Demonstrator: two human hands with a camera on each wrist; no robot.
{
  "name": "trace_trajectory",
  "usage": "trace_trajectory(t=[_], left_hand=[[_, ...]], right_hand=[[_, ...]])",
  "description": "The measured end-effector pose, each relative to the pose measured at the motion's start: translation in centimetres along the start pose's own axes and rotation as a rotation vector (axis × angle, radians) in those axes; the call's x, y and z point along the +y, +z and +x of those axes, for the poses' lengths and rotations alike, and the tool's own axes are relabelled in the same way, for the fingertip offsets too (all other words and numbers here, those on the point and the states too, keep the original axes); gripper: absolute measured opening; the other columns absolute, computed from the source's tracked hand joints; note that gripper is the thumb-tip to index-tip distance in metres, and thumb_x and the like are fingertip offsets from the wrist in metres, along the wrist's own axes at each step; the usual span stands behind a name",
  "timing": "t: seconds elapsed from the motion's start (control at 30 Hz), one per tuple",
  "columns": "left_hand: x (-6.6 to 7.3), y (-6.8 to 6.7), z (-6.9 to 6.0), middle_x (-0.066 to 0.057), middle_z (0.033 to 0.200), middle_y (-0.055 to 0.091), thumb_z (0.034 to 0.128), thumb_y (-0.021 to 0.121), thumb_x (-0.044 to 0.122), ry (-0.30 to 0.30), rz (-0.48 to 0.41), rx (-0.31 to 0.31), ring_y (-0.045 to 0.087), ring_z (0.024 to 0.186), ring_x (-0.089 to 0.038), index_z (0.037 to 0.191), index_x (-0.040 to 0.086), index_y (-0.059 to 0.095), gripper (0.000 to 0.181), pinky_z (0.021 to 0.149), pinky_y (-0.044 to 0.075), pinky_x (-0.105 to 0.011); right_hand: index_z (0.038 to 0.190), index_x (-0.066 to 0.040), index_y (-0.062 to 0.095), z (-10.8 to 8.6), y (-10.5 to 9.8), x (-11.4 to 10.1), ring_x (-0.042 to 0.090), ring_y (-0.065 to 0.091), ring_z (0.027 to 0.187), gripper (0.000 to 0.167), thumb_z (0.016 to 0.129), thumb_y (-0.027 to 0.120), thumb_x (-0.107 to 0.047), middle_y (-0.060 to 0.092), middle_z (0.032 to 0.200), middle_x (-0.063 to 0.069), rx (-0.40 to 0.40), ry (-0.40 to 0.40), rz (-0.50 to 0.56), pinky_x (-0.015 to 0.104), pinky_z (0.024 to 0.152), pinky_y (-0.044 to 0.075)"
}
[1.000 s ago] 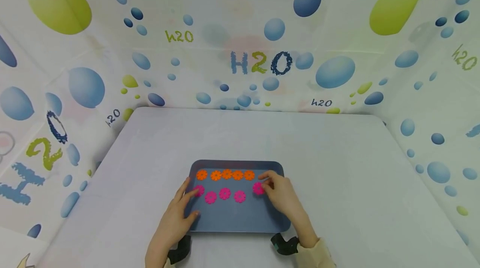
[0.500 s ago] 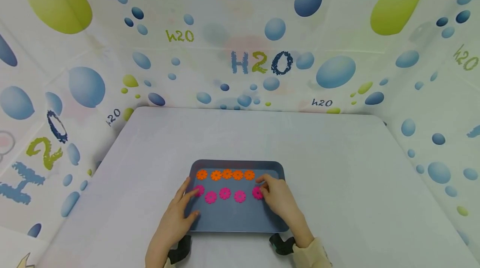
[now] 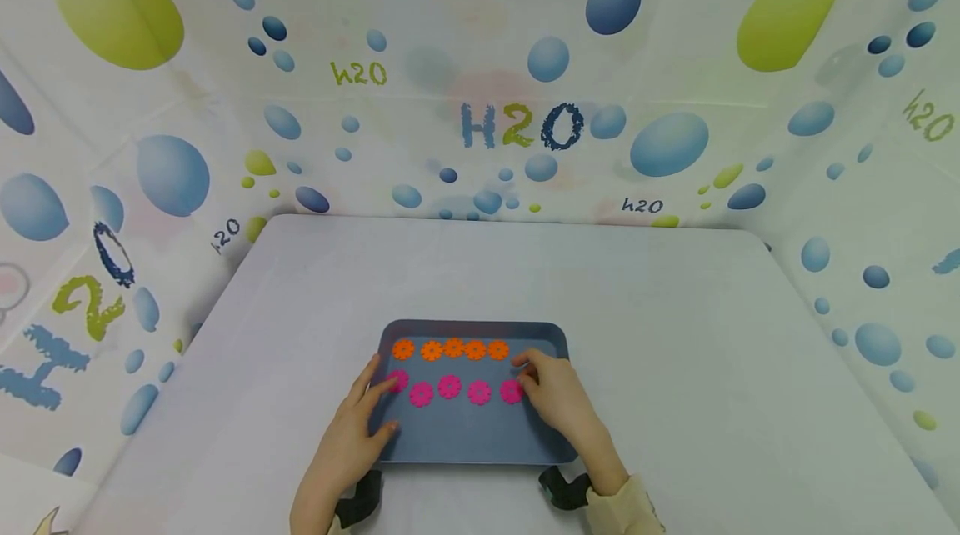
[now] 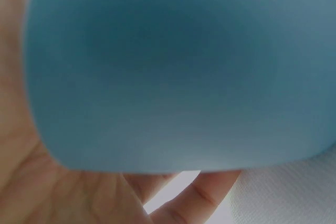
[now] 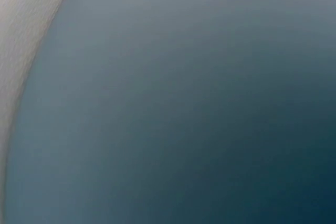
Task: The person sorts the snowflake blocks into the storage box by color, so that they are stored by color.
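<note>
A grey-blue tray lies on the white table in the head view. Along its far side runs a row of several orange flower-shaped pieces; nearer is a row of pink flower-shaped pieces. My left hand rests over the tray's left side, fingers spread, one fingertip at the leftmost pink flower. With thumb and finger, my right hand pinches the right edge of the rightmost pink flower. In the left wrist view the tray hides much of the left hand.
The white table spreads around the tray. A backdrop with blue and green drops stands behind and at both sides. Dark wrist-worn devices sit near the tray's front edge. The right wrist view is mostly filled by a blurred blue-grey surface.
My right hand has drawn the rightmost pink flower toward me and slightly left, bringing it level with the pink row. The left hand and the orange flowers have stayed put.
</note>
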State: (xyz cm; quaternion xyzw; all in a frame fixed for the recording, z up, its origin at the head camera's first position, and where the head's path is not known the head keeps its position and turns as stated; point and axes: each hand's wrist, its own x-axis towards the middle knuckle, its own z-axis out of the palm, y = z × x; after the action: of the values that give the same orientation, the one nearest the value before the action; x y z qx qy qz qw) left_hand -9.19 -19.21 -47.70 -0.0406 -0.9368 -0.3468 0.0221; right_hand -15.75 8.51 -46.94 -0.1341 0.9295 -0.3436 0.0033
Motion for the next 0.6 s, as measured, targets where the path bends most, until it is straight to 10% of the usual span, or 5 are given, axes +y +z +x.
trace_trajectory(t=[0.6], left_hand=[[0.0, -0.1, 0.0, -0.016, 0.159, 0.025, 0.0810, 0.073, 0.004, 0.017, 0.000, -0.003, 0.038, 0.136, -0.049, 0.133, 0.002, 0.056, 0.055, 0.102, 0.039, -0.064]], right_hand=[[0.105, -0.009, 0.070, -0.3, -2.0, -0.5, 0.012, 0.063, 0.078, 0.016, 0.090, 0.064, -0.006, 0.072, 0.092, 0.002, 0.131, 0.001, 0.131, 0.023, 0.068, 0.052]])
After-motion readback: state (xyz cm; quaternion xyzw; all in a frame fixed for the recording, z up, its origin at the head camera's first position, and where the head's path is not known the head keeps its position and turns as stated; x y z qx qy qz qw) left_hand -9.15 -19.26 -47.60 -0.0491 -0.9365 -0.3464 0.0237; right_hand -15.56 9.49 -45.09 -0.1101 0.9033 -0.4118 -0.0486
